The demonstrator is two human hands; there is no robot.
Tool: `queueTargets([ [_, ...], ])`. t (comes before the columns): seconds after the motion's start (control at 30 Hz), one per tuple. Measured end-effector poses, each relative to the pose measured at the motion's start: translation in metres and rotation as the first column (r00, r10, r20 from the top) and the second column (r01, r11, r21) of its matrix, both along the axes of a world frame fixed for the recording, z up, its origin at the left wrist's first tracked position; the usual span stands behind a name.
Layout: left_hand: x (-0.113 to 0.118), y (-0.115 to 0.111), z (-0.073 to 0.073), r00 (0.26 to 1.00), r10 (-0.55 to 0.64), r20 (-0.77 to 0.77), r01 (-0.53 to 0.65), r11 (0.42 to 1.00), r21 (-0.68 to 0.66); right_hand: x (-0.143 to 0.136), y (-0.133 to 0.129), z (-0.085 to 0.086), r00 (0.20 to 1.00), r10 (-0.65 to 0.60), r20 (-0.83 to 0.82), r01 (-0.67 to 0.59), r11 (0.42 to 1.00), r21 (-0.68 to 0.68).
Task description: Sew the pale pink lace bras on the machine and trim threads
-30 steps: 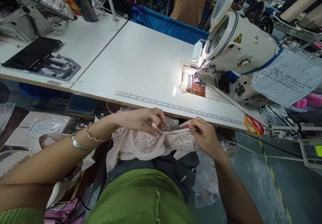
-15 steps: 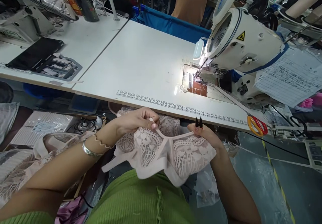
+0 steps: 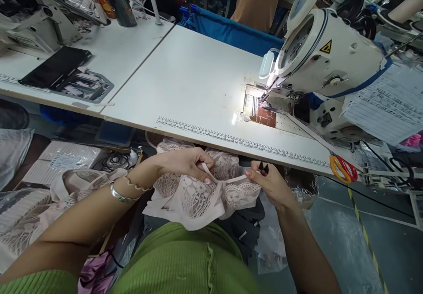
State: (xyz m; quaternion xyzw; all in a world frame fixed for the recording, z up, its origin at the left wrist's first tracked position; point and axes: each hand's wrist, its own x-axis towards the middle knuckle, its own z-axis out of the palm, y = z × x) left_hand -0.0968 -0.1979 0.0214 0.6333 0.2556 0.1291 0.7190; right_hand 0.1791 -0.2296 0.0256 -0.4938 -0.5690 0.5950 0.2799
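A pale pink lace bra [image 3: 200, 197] hangs between my two hands, in front of my lap and below the table's front edge. My left hand [image 3: 194, 164] pinches the trim along the top edge of one cup. On the other side, my right hand [image 3: 269, 181] is closed on the top edge of the second cup. Two dark pointed tips [image 3: 263, 168], like thread snips, stick up from the right hand; their handles are hidden in the palm. More pale lace [image 3: 224, 162] lies behind the bra, close under the table edge.
A white sewing machine [image 3: 330, 56] with its lamp lit stands on the white table [image 3: 198, 78] at the right. Orange and red scissors [image 3: 343, 168] hang at the front edge. More lace garments [image 3: 76, 192] and a wrapped box [image 3: 62, 159] lie at left. Someone in brown [image 3: 254, 3] is beyond a blue cloth bin [image 3: 231, 27].
My right hand has turned and moved slightly, and the cup it holds now hangs folded further inward. The left hand still pinches the trim. The view has shifted a little.
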Motion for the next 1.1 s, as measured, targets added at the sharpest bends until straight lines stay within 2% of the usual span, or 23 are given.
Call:
queueTargets([
  [0.07,-0.005,-0.001,0.000,1.000,0.010,-0.003,-0.010,1.000,0.006,0.000,-0.004,-0.006,0.996,-0.054,-0.070,0.050,0.997,-0.053],
  [0.13,-0.005,-0.005,-0.005,0.979,0.149,0.137,-0.130,0.981,-0.141,0.001,-0.008,-0.011,0.984,-0.073,-0.164,0.047,0.986,-0.157],
  [0.17,-0.003,-0.009,-0.009,0.939,0.260,0.225,-0.199,0.945,-0.259,0.001,-0.011,-0.013,0.972,-0.075,-0.222,0.029,0.979,-0.203],
  [0.23,0.005,-0.018,-0.018,0.814,0.468,0.345,-0.288,0.840,-0.460,0.000,-0.015,-0.016,0.933,-0.081,-0.351,-0.009,0.969,-0.247],
  [0.27,0.011,-0.022,-0.022,0.757,0.536,0.374,-0.307,0.796,-0.521,-0.001,-0.018,-0.017,0.908,-0.087,-0.410,-0.021,0.968,-0.251],
  [0.33,0.022,-0.029,-0.028,0.695,0.595,0.403,-0.320,0.759,-0.567,-0.004,-0.023,-0.018,0.865,-0.109,-0.490,-0.020,0.968,-0.250],
  [0.47,0.032,-0.032,-0.033,0.643,0.630,0.436,-0.320,0.738,-0.593,-0.005,-0.029,-0.020,0.841,-0.177,-0.512,0.032,0.960,-0.279],
  [0.83,0.029,-0.031,-0.027,0.645,0.607,0.464,-0.281,0.753,-0.595,0.004,-0.029,-0.022,0.880,-0.130,-0.457,0.024,0.973,-0.231],
  [1.1,0.029,-0.029,-0.037,0.661,0.585,0.470,-0.288,0.776,-0.561,0.007,-0.029,-0.023,0.894,-0.110,-0.434,0.022,0.979,-0.204],
])
